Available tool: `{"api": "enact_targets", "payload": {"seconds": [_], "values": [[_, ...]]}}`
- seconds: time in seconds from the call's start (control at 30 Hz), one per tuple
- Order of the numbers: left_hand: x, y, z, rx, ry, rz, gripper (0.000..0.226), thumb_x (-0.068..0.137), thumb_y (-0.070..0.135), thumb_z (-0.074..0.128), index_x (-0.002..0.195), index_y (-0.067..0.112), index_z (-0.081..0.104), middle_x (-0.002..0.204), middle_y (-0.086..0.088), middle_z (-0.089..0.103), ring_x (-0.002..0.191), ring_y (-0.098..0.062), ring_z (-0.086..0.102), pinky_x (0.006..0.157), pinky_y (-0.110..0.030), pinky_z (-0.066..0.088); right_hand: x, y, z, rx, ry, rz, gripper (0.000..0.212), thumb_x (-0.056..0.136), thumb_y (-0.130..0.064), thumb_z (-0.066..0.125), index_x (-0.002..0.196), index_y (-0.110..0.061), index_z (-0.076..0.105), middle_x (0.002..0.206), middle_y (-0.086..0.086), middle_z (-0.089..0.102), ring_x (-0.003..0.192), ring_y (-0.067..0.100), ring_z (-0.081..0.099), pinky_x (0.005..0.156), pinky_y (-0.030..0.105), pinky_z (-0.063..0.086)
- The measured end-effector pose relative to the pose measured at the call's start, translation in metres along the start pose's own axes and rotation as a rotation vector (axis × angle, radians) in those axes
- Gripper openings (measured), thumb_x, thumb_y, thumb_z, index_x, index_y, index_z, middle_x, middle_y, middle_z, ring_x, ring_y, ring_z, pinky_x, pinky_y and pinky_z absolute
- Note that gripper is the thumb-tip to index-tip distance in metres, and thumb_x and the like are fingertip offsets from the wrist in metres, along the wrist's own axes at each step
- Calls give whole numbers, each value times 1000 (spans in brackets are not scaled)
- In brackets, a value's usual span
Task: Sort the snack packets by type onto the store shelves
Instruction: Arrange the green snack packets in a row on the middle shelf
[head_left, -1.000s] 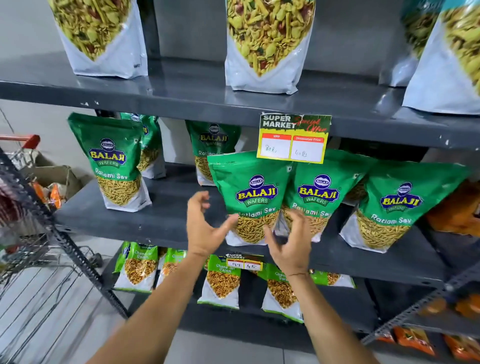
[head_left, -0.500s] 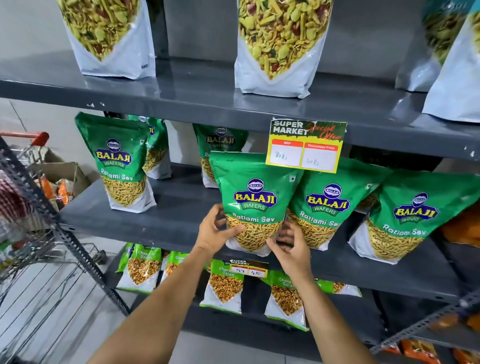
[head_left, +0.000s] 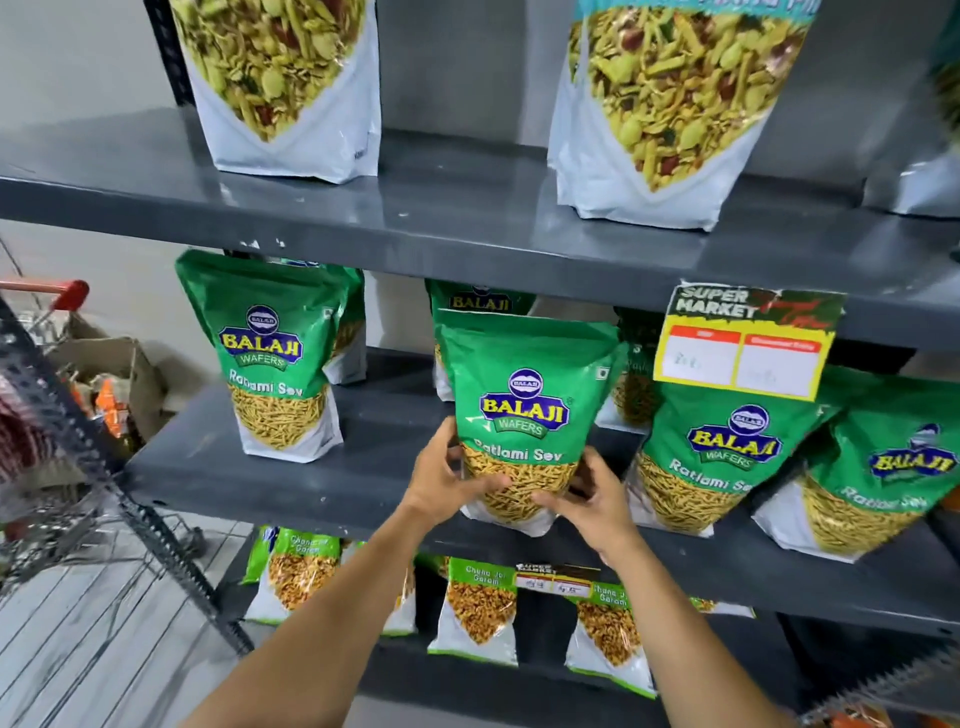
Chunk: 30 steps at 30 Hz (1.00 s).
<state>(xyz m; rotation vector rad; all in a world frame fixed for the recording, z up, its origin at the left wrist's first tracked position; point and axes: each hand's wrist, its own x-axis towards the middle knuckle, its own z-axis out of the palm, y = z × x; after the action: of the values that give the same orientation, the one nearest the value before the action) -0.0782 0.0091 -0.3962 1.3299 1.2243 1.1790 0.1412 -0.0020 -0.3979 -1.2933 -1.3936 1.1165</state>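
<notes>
A green Ratlami Sev packet (head_left: 524, 400) stands upright on the middle grey shelf (head_left: 291, 488). My left hand (head_left: 447, 480) grips its lower left side and my right hand (head_left: 592, 499) grips its lower right. More of the same green packets stand on this shelf: one to the left (head_left: 270, 353), two leaning at the right (head_left: 717, 457) (head_left: 883, 483), others behind. White mixed-snack packets (head_left: 660, 104) stand on the top shelf (head_left: 467, 223). Smaller Chana Jor Garam packets (head_left: 480, 608) line the lower shelf.
A yellow price tag (head_left: 743, 343) hangs from the top shelf's edge. A wire shopping trolley (head_left: 67, 467) with a red handle stands at the left, beside a cardboard box (head_left: 109, 374) with orange packets. Orange packets (head_left: 852, 719) show at the bottom right.
Both hands moved in from open, apart positions and closed on the lower sides of the middle green packet. The view has shifted closer and to the left.
</notes>
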Motion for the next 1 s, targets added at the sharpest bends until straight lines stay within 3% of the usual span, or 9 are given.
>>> {"api": "enact_targets", "payload": {"seconds": [0.07,0.13,0.3,0.43,0.6,0.8,1.0], "values": [[2,2,-16,26,20,23,68,54,18,95,107,36,57,100,18,74,96,-9,69,80,-37,61,8,-4,11,-6,-34,-10,63,56,-15,88,108,-32,57,106,-6,71,97,8,68,89,38,57],[5,1,-36,40,36,38,74,48,31,97,110,38,57,106,12,74,101,-15,69,82,-39,61,16,-6,29,-13,-59,-11,63,60,-11,89,108,-35,56,108,-3,71,100,8,67,92,41,56],[18,-2,-73,78,30,59,89,47,44,95,123,24,53,119,-1,70,112,-20,67,93,-41,57,34,-6,66,-15,-92,-25,65,64,-21,88,111,-48,52,116,-4,68,109,10,65,95,38,54],[26,-4,-81,98,12,61,87,49,44,94,123,24,52,121,1,70,114,-17,66,96,-44,55,40,-7,73,-32,-94,-18,68,60,-32,87,114,-50,50,119,-6,66,112,11,63,96,37,53],[29,-5,-80,128,13,74,84,51,37,94,122,24,51,120,3,69,112,-13,65,96,-41,55,46,-10,67,-70,-107,-9,70,65,-12,87,120,-34,50,119,-4,66,112,14,64,95,33,53],[28,-15,-93,165,-41,49,92,47,37,95,123,22,46,126,2,64,117,-13,61,100,-39,52,45,-15,66,-110,-111,6,88,55,-27,93,128,-30,44,126,-8,62,116,5,59,97,29,50],[27,-24,-86,209,4,59,70,60,18,93,117,18,52,114,0,68,107,-18,67,95,-39,55,48,-13,66,-65,-101,25,71,64,2,84,117,-34,51,115,-5,65,102,1,65,82,20,55]]}}
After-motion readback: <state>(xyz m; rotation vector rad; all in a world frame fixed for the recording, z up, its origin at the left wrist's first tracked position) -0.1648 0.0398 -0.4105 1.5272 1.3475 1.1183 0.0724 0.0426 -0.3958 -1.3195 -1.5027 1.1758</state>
